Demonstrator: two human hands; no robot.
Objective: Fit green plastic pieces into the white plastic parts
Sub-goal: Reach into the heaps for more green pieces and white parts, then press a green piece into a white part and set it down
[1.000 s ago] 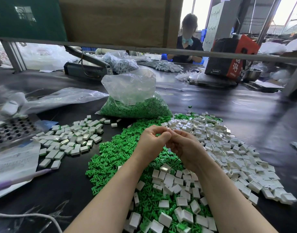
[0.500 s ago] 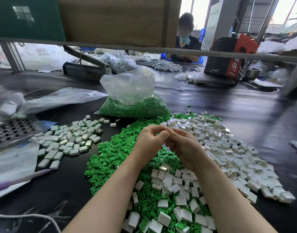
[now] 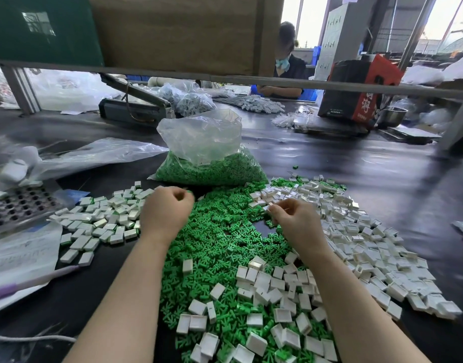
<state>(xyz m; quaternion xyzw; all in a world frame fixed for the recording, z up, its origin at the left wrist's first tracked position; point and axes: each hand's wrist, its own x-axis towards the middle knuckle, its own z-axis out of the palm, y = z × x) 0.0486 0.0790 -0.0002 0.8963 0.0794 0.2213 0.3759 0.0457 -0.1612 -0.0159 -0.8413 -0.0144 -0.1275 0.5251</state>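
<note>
A wide heap of green plastic pieces [image 3: 225,239] covers the middle of the black table. Loose white plastic parts [image 3: 361,231] lie to its right and across its near side. Fitted white parts with green edges [image 3: 102,218] form a pile on the left. My left hand [image 3: 167,210] hovers between that pile and the green heap, its fingers curled; a speck of green [image 3: 190,191] shows at the fingertips and the rest is hidden. At the left edge of the white heap, my right hand [image 3: 293,218] pinches a white part [image 3: 267,207] between thumb and fingers.
A clear bag of green pieces [image 3: 209,163] stands behind the heaps. A perforated metal tray [image 3: 18,205], papers and a pen [image 3: 34,281] lie at the left. Farther back are a sealing machine [image 3: 133,108], a red-and-black box [image 3: 356,90] and a person seated across the table.
My hands were pressed together over the middle of the green heap. They have parted: the left went left toward the fitted pile, the right went right to the white parts.
</note>
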